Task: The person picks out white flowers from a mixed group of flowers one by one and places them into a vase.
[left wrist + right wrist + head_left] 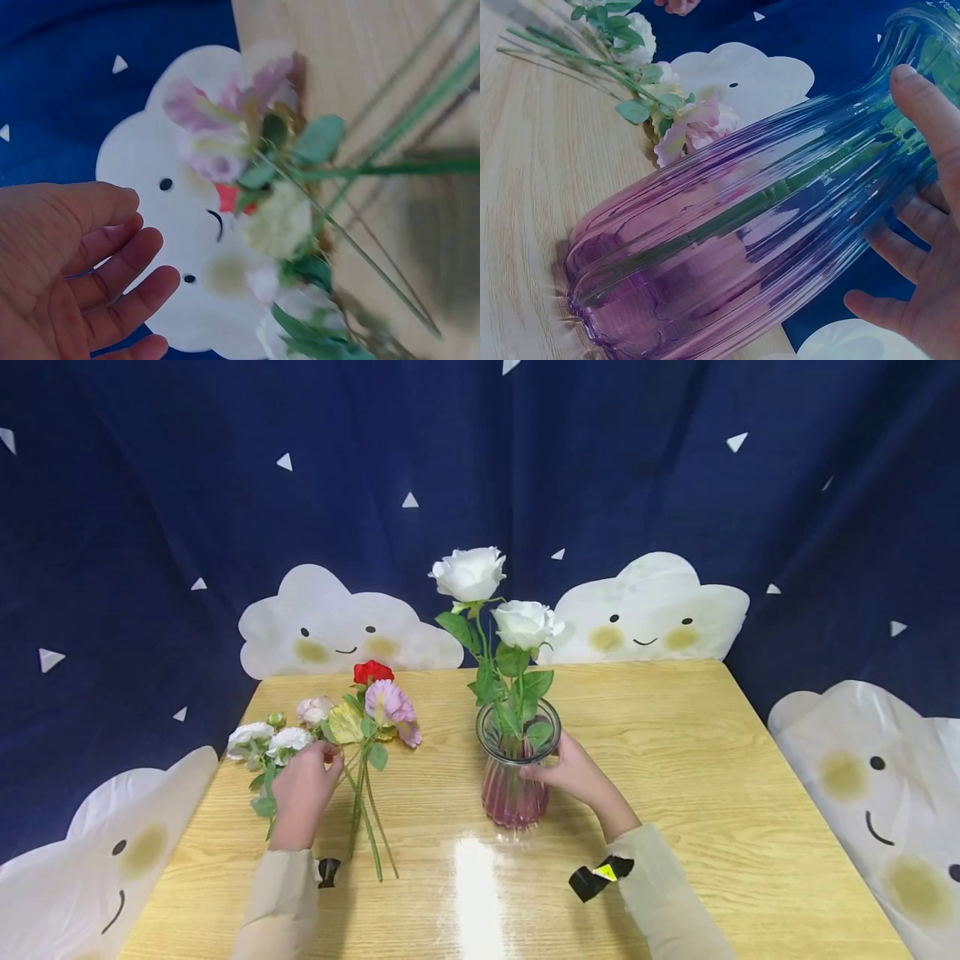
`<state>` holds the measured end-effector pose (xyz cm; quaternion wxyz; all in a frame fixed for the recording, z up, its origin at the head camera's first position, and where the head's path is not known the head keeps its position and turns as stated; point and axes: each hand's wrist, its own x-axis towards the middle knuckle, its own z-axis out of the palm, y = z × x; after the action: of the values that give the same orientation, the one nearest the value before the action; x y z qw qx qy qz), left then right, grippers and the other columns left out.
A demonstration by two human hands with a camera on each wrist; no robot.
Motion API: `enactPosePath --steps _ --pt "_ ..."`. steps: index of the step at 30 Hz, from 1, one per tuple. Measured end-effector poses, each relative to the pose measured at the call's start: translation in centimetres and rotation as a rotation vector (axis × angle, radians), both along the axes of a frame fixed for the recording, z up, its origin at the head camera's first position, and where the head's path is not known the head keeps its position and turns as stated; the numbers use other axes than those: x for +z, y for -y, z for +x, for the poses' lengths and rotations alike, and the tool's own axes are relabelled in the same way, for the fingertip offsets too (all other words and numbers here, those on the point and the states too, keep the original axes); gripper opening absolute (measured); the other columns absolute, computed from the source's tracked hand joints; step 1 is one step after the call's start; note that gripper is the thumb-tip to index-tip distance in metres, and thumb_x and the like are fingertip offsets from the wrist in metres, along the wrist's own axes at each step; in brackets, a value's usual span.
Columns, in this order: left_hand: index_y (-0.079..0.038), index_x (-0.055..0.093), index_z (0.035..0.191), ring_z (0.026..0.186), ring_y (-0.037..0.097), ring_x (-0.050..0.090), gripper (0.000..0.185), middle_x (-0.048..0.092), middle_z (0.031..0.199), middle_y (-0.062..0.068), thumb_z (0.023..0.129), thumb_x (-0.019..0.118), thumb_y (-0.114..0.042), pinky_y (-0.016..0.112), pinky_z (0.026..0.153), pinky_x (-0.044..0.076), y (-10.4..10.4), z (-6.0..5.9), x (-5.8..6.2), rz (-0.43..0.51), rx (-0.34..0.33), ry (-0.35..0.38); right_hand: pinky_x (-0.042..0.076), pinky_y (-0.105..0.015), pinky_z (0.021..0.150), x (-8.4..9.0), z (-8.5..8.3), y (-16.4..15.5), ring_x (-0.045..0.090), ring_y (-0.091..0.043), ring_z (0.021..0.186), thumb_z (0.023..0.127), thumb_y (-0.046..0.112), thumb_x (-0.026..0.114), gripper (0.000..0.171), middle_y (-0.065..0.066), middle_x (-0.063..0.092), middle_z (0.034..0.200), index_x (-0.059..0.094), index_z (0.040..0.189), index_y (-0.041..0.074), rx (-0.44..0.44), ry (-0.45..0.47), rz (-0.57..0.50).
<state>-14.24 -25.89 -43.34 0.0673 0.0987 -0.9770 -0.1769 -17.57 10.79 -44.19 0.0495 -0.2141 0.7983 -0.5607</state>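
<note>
A ribbed glass vase, pink at the base, stands mid-table with two white roses in it. My right hand grips the vase from its right side just below the rim; in the right wrist view the thumb and curled fingers wrap the glass. A bunch of loose flowers, red, pink, yellow and white, lies on the table to the left. My left hand hovers over their stems, and in the left wrist view its fingers are spread and hold nothing beside the blooms.
The wooden table has bare room on its right half and along the front. White smiling cloud shapes stand behind and at both sides against a dark blue backdrop.
</note>
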Motion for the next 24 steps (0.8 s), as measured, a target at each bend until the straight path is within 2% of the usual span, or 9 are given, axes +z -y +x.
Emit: enactPosePath --steps 5,14,21,24 --pt "-0.003 0.062 0.096 0.074 0.029 0.059 0.021 0.063 0.090 0.011 0.085 0.053 -0.019 0.041 0.052 0.042 1.4 1.1 -0.8 0.005 0.037 0.032 0.032 -0.051 0.095 0.0 -0.2 0.0 0.041 -0.033 0.118 0.069 0.016 0.076 0.078 -0.017 0.047 0.127 0.034 0.134 0.004 0.005 -0.002 0.001" --pt "-0.003 0.063 0.090 0.064 0.031 0.058 0.021 0.062 0.083 0.017 0.084 0.050 -0.017 0.044 0.046 0.042 3.5 3.4 -2.4 0.007 0.109 0.086 0.031 -0.050 0.096 0.2 -0.2 0.1 0.041 -0.034 0.118 0.071 0.010 0.074 0.074 -0.019 0.047 0.126 0.034 0.133 0.001 0.008 0.020 -0.002" --pt "-0.003 0.062 0.084 0.061 0.028 0.056 0.018 0.060 0.077 0.016 0.082 0.049 -0.015 0.043 0.043 0.038 4.8 5.2 -3.4 0.030 0.138 0.101 0.031 -0.052 0.095 2.8 1.2 0.6 0.040 -0.039 0.117 0.071 0.003 0.072 0.071 -0.025 0.046 0.124 0.034 0.130 -0.007 0.010 0.024 0.001" --pt "-0.004 0.060 0.079 0.060 0.026 0.053 0.017 0.058 0.074 0.016 0.083 0.048 -0.016 0.042 0.043 0.038 5.2 5.9 -3.6 0.036 0.175 0.148 0.030 -0.052 0.096 2.8 1.3 0.5 0.039 -0.040 0.118 0.072 0.002 0.071 0.071 -0.026 0.046 0.125 0.034 0.131 -0.007 0.006 0.039 -0.006"
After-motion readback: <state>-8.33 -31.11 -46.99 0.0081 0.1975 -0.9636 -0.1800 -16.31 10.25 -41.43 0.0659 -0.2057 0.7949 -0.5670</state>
